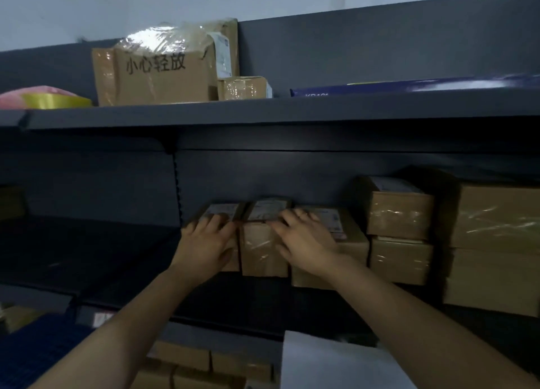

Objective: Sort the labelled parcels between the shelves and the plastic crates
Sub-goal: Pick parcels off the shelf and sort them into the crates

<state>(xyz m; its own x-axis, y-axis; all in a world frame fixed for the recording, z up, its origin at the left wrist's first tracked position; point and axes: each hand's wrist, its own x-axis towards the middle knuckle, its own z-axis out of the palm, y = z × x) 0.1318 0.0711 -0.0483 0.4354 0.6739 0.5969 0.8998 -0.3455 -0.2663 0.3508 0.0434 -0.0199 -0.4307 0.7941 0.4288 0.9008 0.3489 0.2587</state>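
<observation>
Left hand (209,242), centre of my feed, holds the left box (216,211), fingers over its top and thumb on its front. Right hand (304,242) lies flat, fingers spread, across the middle box (263,251). Both boxes stand touching, side by side, on the dark shelf (102,251).
</observation>
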